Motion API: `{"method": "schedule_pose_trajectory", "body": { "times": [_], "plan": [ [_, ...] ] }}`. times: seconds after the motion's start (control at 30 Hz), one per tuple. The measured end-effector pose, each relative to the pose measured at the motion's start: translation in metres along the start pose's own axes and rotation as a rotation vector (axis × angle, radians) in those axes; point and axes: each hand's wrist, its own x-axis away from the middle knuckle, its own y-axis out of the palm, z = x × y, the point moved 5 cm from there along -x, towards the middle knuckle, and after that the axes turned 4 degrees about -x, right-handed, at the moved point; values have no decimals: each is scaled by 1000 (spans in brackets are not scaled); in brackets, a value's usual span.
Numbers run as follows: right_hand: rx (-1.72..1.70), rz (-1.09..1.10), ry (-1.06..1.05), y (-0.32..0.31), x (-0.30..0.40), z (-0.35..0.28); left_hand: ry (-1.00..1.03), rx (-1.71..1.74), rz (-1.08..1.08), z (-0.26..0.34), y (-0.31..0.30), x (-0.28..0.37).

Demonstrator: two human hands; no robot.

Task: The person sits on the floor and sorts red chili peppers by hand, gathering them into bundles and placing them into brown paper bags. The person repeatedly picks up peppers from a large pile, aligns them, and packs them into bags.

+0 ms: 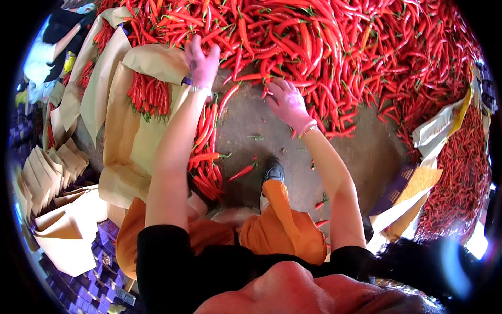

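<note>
A large heap of red chili peppers (290, 43) with green stems spreads over the floor before me. My left hand (203, 64), in a pink glove, is at the heap's near left edge, beside the paper-lined crate. Its fingers are apart, and I see nothing held in it. My right hand (289, 104), also in a pink glove, reaches to the heap's front edge. Its fingertips meet the peppers there; whether they grip one is hidden. Inside the brown paper liner (121, 114) lies a neat bunch of red peppers (149, 94), stems towards me.
Loose peppers (204, 172) lie between the crate and my legs. Folded paper liners (47, 172) stand at the left, near purple crates (98, 290). Another person's arm (66, 41) shows at upper left. More peppers (462, 168) lie beyond a paper-lined crate (404, 192) at right.
</note>
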Motion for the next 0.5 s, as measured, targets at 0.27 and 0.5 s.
{"method": "schedule_pose_trajectory", "body": {
  "times": [0.27, 0.5],
  "plan": [
    [303, -358, 438, 30, -97, 11, -417, -430, -341, -69, 48, -72],
    [529, -526, 184, 5, -37, 18, -356, -2, -285, 16, 76, 80]
  ]
}}
